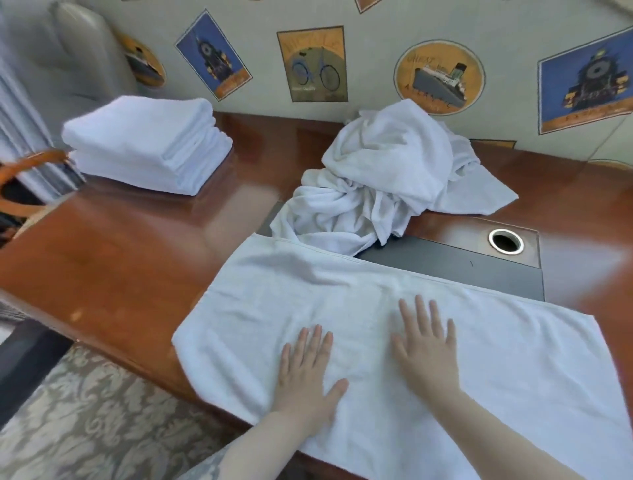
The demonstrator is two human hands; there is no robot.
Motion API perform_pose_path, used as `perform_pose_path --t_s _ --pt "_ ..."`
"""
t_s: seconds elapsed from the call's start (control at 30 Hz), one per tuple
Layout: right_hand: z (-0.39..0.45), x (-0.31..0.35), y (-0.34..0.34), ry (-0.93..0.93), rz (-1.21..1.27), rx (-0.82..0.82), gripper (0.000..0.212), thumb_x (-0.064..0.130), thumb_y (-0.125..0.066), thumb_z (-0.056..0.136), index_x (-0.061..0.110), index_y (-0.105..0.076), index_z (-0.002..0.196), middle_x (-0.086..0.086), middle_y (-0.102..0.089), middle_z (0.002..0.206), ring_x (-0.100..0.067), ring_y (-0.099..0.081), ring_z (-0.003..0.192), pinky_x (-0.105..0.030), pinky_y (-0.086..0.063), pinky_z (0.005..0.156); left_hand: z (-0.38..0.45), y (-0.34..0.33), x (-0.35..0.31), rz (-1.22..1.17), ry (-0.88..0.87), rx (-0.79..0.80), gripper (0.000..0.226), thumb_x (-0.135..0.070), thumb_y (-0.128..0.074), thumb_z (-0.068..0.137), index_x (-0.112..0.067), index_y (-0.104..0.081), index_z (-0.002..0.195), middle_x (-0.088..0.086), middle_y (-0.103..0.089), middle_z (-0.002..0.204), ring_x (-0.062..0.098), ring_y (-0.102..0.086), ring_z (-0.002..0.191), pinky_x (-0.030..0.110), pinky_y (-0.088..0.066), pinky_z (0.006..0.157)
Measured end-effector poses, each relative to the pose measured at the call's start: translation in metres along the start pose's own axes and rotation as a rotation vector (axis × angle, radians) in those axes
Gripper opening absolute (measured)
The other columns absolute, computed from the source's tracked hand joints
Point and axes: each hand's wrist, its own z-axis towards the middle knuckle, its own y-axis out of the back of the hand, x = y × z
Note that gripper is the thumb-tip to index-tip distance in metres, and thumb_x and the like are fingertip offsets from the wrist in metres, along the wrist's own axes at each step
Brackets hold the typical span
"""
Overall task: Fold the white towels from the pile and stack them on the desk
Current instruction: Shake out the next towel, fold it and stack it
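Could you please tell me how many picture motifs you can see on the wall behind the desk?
8: partly cut ship oval far left, clock tower, bicycle, round ship, clock tower far right, plus cut-off scraps at the top edge, behind the towel pile and lower right. More may be hidden.

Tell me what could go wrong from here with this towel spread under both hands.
The spread towel overhangs the desk's near edge, so it may slide off once the left hand and right hand lift. Its far edge touches the unfolded pile; folding could snag it.
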Motion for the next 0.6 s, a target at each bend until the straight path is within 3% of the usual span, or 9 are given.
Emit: perform_pose_path --t_s 0.07,0.13,0.2,0.23,0.33,0.37,0.4,0.5,0.6 --pt "-0.023 0.066 -0.022 0.213 0.073 0.053 0.064 0.042 -0.024 0.102 0.038 0.015 0.152 0.010 0.027 0.158 -0.011 0.033 0.141 -0.038 0.021 0.116 0.001 0.016 0.012 0.015 -0.009 0.019 0.071 -0.056 -0.032 0.087 -0.024 -0.033 0.151 0.000 -0.026 0.159 0.019 -0.025 0.147 0.037 -0.003 0.114" --pt "-0.036 0.110 -0.037 0.296 0.101 0.078 0.063 0.040 -0.031 0.100 0.038 0.001 0.154 0.010 0.016 0.160 -0.014 0.020 0.147 -0.033 0.020 0.116 0.002 0.027 0.034 0.064 -0.025 -0.035 0.066 -0.052 -0.033 0.084 -0.025 -0.052 0.140 0.000 -0.044 0.150 0.024 -0.044 0.136 0.038 -0.011 0.110" --pt "-0.038 0.128 -0.041 0.290 0.114 0.027 0.059 0.042 -0.038 0.095 0.032 -0.029 0.152 0.004 -0.015 0.161 -0.023 -0.014 0.150 -0.034 0.006 0.117 0.006 0.033 0.073 0.085 -0.022 -0.010 0.070 -0.058 -0.028 0.087 -0.028 -0.035 0.149 0.000 -0.029 0.158 0.027 -0.030 0.144 0.036 -0.006 0.113" --pt "-0.036 0.126 -0.042 0.265 0.060 -0.033 0.059 0.045 -0.038 0.094 0.032 -0.033 0.151 0.002 -0.023 0.159 -0.023 -0.021 0.148 -0.036 0.002 0.117 0.009 0.034 0.094 0.112 -0.026 -0.007 0.072 -0.061 -0.025 0.088 -0.029 -0.026 0.152 0.000 -0.021 0.161 0.027 -0.023 0.147 0.036 -0.005 0.114" --pt "-0.021 0.115 -0.048 0.078 -0.046 -0.011 0.063 0.052 -0.028 0.100 0.043 0.008 0.151 0.010 0.014 0.162 -0.011 0.019 0.147 -0.036 0.013 0.118 0.019 0.033 0.160 0.158 -0.126 0.024 0.072 -0.067 -0.006 0.091 -0.036 0.029 0.146 -0.009 0.036 0.154 0.016 0.029 0.145 0.033 0.022 0.113" --pt "-0.020 0.123 -0.051 -0.035 -0.020 0.010 0.064 0.052 -0.027 0.100 0.045 0.012 0.150 0.012 0.020 0.160 -0.010 0.024 0.146 -0.038 0.013 0.118 0.022 0.033 0.182 0.152 -0.149 0.028 0.071 -0.068 0.000 0.089 -0.036 0.035 0.142 -0.011 0.042 0.150 0.016 0.035 0.142 0.033 0.026 0.111" --pt "-0.022 0.137 -0.053 -0.115 -0.016 0.005 0.064 0.051 -0.026 0.100 0.044 0.012 0.151 0.013 0.021 0.160 -0.011 0.023 0.147 -0.039 0.013 0.118 0.026 0.037 0.197 0.150 -0.166 0.007 0.072 -0.067 0.000 0.088 -0.035 0.029 0.146 -0.009 0.036 0.154 0.019 0.028 0.145 0.034 0.023 0.112" --pt "-0.028 0.202 -0.065 -0.129 0.034 -0.021 0.061 0.046 -0.023 0.101 0.045 0.015 0.149 0.013 0.021 0.160 -0.007 0.028 0.142 -0.037 0.013 0.118 0.032 0.056 0.236 0.068 -0.173 -0.015 0.073 -0.062 -0.013 0.092 -0.023 -0.027 0.153 0.003 -0.022 0.160 0.028 -0.025 0.146 0.039 -0.009 0.114" --pt "-0.031 0.242 -0.073 -0.178 0.063 -0.071 0.058 0.045 -0.019 0.102 0.044 0.013 0.151 0.013 0.019 0.160 -0.006 0.026 0.144 -0.038 0.011 0.119 0.040 0.058 0.283 0.071 -0.186 -0.041 0.073 -0.067 0.013 0.087 -0.031 0.021 0.149 -0.007 0.020 0.160 0.015 0.020 0.147 0.033 0.011 0.117"
